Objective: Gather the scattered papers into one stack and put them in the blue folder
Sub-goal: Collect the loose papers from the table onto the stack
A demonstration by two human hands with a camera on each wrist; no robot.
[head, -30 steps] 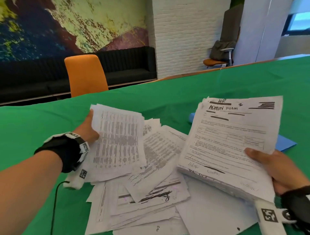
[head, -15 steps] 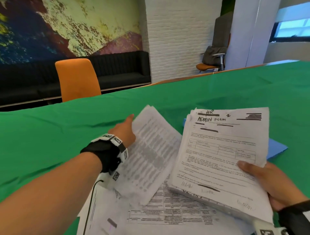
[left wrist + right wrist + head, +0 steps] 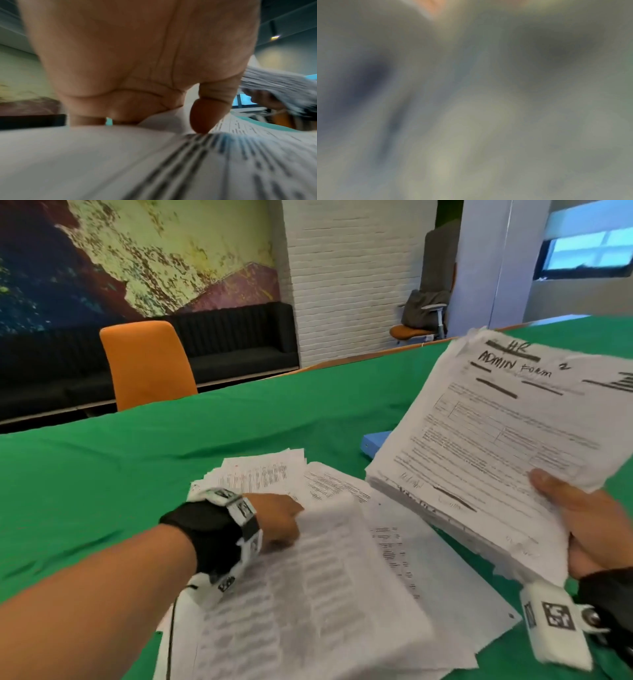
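My right hand [image 3: 589,529] grips a thick stack of papers [image 3: 496,440] by its near right corner, thumb on the top sheet headed "ADMIN FORM", and holds it tilted above the table. My left hand [image 3: 279,522] pinches a few printed table sheets [image 3: 308,583] at their far left edge. In the left wrist view its thumb [image 3: 202,119] presses on the sheets [image 3: 154,162]. More loose papers [image 3: 431,577] lie spread under and beyond them. Only a corner of the blue folder [image 3: 373,441] shows behind the held stack. The right wrist view is a blur.
The table [image 3: 137,474] is covered in green cloth. An orange chair [image 3: 147,364] stands at its far edge, with a black sofa [image 3: 233,337] along the wall behind. A small fan of papers [image 3: 263,470] lies just beyond my left hand.
My left hand has drawn its sheets back toward me and down over the loose pile. My right hand has lifted the thick stack higher and further right.
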